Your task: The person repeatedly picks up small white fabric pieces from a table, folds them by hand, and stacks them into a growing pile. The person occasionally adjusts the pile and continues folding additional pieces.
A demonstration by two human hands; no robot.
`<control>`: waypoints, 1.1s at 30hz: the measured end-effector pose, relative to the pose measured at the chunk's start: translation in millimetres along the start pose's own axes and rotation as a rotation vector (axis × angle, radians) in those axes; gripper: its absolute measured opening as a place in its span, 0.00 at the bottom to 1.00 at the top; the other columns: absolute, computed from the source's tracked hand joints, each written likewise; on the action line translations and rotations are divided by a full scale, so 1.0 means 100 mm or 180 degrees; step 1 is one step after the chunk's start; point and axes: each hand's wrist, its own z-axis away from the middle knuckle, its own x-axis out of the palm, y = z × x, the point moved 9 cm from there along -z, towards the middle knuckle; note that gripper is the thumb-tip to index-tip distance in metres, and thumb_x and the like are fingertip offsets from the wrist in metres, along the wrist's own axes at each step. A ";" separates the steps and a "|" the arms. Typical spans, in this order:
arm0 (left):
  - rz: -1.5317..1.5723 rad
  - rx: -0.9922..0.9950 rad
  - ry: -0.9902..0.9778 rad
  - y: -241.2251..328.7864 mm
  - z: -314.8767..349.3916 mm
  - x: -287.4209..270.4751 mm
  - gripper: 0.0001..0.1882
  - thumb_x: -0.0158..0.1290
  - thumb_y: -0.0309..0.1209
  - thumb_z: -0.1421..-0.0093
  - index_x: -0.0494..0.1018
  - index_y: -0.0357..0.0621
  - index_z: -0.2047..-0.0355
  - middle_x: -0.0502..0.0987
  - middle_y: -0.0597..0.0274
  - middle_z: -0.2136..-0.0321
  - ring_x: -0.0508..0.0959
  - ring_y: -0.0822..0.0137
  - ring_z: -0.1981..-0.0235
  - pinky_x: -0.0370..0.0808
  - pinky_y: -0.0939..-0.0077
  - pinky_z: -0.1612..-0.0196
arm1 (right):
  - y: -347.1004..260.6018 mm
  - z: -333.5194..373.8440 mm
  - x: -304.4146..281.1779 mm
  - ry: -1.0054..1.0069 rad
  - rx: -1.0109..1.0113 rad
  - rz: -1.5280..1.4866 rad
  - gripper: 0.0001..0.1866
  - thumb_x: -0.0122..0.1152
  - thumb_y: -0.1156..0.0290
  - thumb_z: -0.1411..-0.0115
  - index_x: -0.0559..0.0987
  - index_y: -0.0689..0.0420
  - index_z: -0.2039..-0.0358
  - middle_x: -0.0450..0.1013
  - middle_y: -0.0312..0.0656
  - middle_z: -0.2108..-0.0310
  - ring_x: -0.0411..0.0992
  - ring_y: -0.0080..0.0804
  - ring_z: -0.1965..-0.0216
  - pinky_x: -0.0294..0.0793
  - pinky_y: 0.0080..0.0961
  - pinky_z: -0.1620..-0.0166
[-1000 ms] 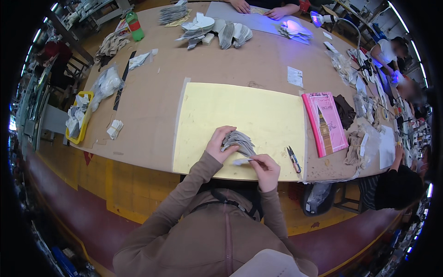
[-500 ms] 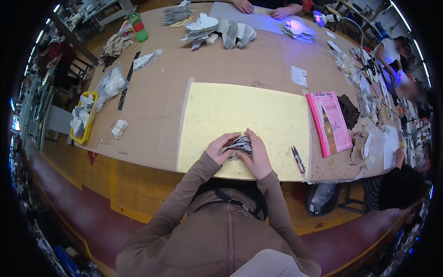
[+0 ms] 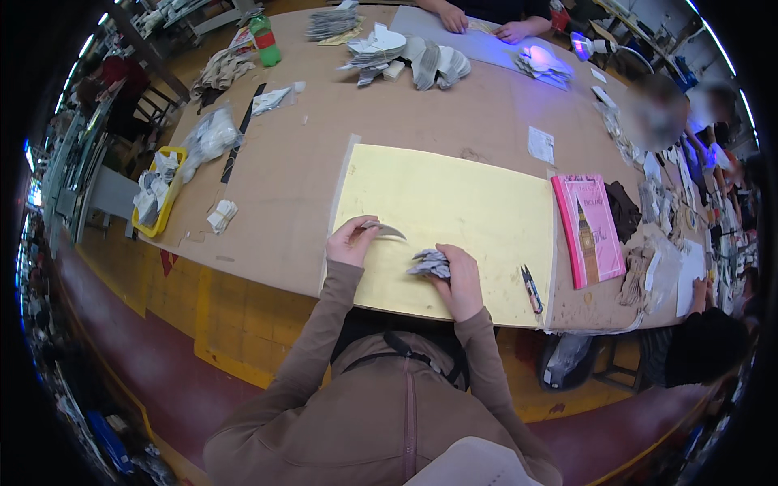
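Observation:
My left hand (image 3: pixel 350 241) pinches one thin, curved grey piece (image 3: pixel 389 232), which looks like cut cloth, just above the left part of the yellow board (image 3: pixel 454 190). A small bundle of similar grey pieces (image 3: pixel 429 262), layered with their edges showing, sits in my right hand (image 3: pixel 462 279), fingers and thumb closed round it. The two hands are apart, both over the board's near half. To the right of my right hand, a pair of thread snips (image 3: pixel 532 290) lies on the board.
A pink book (image 3: pixel 589 231) lies right of the board. At left are a yellow basket (image 3: pixel 172 193) of pale pieces and a plastic bag (image 3: pixel 212 139). Stacks of grey pieces (image 3: pixel 377 53), a green bottle (image 3: pixel 264 39) and a co-worker's hands (image 3: pixel 510 31) are at the far side.
My hands were together round the bundle; now they are apart. The left has moved left with a single grey piece, while the right keeps the bundle. The view has shifted slightly.

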 end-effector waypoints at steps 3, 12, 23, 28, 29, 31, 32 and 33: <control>-0.0294 -0.0069 -0.0178 -0.04 -0.02 0.19 0.09 0.52 0.23 0.40 0.75 0.34 0.59 0.79 0.60 0.63 0.77 0.73 0.62 0.74 0.79 0.54 | -0.09 -0.01 0.09 -0.0181 -0.0239 -0.0110 0.32 0.70 0.73 0.57 0.68 0.58 0.49 0.69 0.47 0.56 0.66 0.48 0.53 0.63 0.39 0.48; -0.0642 0.0251 -0.1550 0.00 0.25 0.88 0.13 0.47 0.27 0.38 0.73 0.42 0.53 0.78 0.54 0.59 0.78 0.64 0.58 0.73 0.74 0.52 | 0.04 0.12 0.10 0.0016 -0.0100 0.0076 0.31 0.65 0.77 0.53 0.64 0.62 0.48 0.59 0.56 0.47 0.59 0.53 0.46 0.59 0.41 0.43; -0.1905 0.0849 -0.2020 -0.14 0.47 1.02 0.48 0.52 0.19 0.59 0.46 0.43 0.35 0.50 0.47 0.36 0.46 0.49 0.33 0.47 0.47 0.34 | 0.10 0.12 0.23 -0.0491 0.0324 0.0190 0.40 0.64 0.63 0.53 0.59 0.63 0.42 0.59 0.51 0.45 0.51 0.52 0.39 0.38 0.53 0.36; -0.1846 0.1007 -0.1986 0.07 0.46 1.04 0.49 0.58 0.25 0.61 0.49 0.42 0.37 0.52 0.48 0.37 0.48 0.46 0.34 0.49 0.51 0.34 | -0.01 0.09 0.14 -0.0620 0.0261 0.0535 0.47 0.52 0.42 0.46 0.53 0.66 0.38 0.54 0.53 0.40 0.47 0.52 0.36 0.33 0.54 0.35; -0.1684 0.0873 -0.2084 0.09 0.47 1.07 0.49 0.59 0.26 0.62 0.50 0.42 0.38 0.53 0.48 0.37 0.48 0.45 0.34 0.49 0.53 0.34 | -0.03 0.09 0.18 -0.0514 0.0137 0.0457 0.48 0.49 0.40 0.45 0.51 0.66 0.38 0.52 0.54 0.39 0.46 0.52 0.35 0.32 0.53 0.35; -0.1508 0.0885 -0.1869 0.00 0.41 1.13 0.49 0.61 0.27 0.64 0.52 0.41 0.39 0.56 0.47 0.40 0.53 0.44 0.37 0.54 0.56 0.36 | -0.10 0.10 0.30 -0.0334 -0.0125 0.0264 0.51 0.43 0.34 0.44 0.48 0.67 0.36 0.49 0.55 0.36 0.43 0.51 0.33 0.29 0.53 0.35; -0.1428 0.0884 -0.1753 -0.09 0.41 1.14 0.49 0.61 0.28 0.64 0.52 0.41 0.40 0.58 0.47 0.41 0.56 0.43 0.38 0.56 0.57 0.37 | -0.09 0.10 0.32 -0.0400 -0.0043 0.0138 0.52 0.40 0.33 0.43 0.46 0.66 0.36 0.47 0.56 0.35 0.41 0.51 0.33 0.28 0.53 0.35; -0.1508 0.1395 -0.1270 0.05 0.43 1.07 0.46 0.62 0.29 0.64 0.55 0.40 0.42 0.63 0.46 0.46 0.63 0.44 0.45 0.60 0.60 0.41 | -0.10 0.05 0.30 -0.0443 0.0056 0.0030 0.52 0.37 0.31 0.43 0.45 0.66 0.35 0.45 0.56 0.35 0.39 0.51 0.32 0.27 0.53 0.35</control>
